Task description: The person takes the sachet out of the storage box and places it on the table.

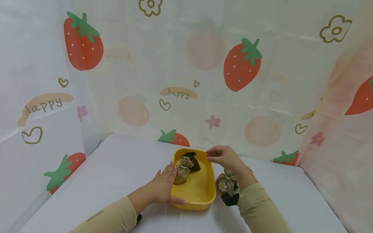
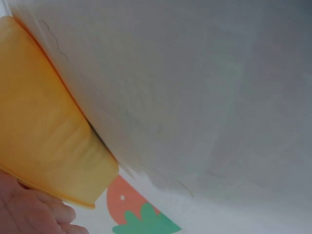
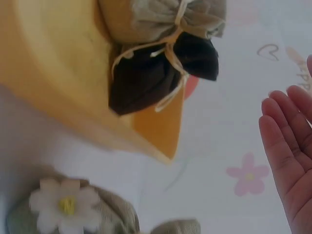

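Note:
A yellow plastic bin (image 1: 201, 191) stands on the white table. Inside, toward its far left, lie a tan drawstring pouch (image 1: 182, 173) and a dark brown drawstring pouch (image 1: 196, 164), side by side. My left hand (image 1: 163, 186) rests against the bin's left rim, fingers straight, thumb over the near left corner. My right hand (image 1: 222, 158) hovers by the far right corner; its fingers (image 3: 287, 131) are loosely extended in the right wrist view and hold nothing. Right of the bin sits another tan pouch with a white flower (image 1: 222, 186), partly hidden by my right forearm.
A black object (image 1: 230, 199) lies beside the flowered pouch. Another dark thing (image 1: 139, 218) peeks out by my left sleeve, mostly hidden. A strawberry-printed sheet (image 1: 180, 64) hangs behind the table (image 1: 131, 158) and along both sides.

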Available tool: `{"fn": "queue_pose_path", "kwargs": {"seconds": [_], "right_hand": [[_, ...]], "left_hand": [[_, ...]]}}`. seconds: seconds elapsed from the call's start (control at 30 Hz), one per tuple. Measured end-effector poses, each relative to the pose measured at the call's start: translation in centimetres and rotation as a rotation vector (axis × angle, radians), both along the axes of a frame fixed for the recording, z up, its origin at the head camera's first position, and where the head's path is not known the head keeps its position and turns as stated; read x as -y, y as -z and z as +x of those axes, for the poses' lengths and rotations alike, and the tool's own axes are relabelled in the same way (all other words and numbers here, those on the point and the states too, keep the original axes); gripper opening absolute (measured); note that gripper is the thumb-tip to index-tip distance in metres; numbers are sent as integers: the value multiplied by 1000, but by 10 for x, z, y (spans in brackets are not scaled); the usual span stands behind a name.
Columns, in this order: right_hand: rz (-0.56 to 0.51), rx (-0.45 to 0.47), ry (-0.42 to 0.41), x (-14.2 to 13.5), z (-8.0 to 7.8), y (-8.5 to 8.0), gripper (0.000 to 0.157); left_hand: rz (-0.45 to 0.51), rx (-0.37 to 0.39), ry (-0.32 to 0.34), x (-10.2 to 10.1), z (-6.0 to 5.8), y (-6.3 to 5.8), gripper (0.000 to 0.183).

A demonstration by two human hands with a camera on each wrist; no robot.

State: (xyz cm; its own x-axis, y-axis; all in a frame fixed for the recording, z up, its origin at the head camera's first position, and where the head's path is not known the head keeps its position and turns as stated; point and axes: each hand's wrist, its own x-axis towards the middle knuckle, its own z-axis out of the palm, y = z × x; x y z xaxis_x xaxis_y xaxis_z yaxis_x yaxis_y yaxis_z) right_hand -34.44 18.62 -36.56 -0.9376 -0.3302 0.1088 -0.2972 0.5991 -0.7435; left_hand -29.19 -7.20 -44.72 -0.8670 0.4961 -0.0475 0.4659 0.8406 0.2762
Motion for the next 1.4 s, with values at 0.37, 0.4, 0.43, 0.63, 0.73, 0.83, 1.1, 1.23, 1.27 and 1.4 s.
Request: {"fn": "queue_pose_path", "kwargs": {"seconds": [0.37,0.4,0.43,0.63,0.73,0.83,1.1,1.23,1.27,1.4], "right_hand": [[5,-20,-45,21,-7,6,23],[7,-18,-45,22,-8,7,23],[9,-19,-49,24,-10,8,23],[3,23,-41,30,-17,14,22],[3,58,-31,32,-19,18,21],[7,78,-26,33,-22,22,21],[-2,122,-13,38,-28,29,22],[-33,152,-60,43,-25,29,27],[-36,157,-74,44,-25,30,29],[-33,171,-121,48,-26,34,34]], "left_hand": [[15,8,6,1,-1,0,130],[14,9,5,1,-1,-1,130],[12,11,3,1,0,-2,130],[-3,9,4,2,-1,-1,129],[10,15,7,2,0,-1,128],[17,17,7,1,0,-1,128],[12,3,5,1,-2,3,128],[10,2,4,1,-3,4,129],[9,4,4,1,-3,4,129],[10,6,5,1,-3,4,128]]}}
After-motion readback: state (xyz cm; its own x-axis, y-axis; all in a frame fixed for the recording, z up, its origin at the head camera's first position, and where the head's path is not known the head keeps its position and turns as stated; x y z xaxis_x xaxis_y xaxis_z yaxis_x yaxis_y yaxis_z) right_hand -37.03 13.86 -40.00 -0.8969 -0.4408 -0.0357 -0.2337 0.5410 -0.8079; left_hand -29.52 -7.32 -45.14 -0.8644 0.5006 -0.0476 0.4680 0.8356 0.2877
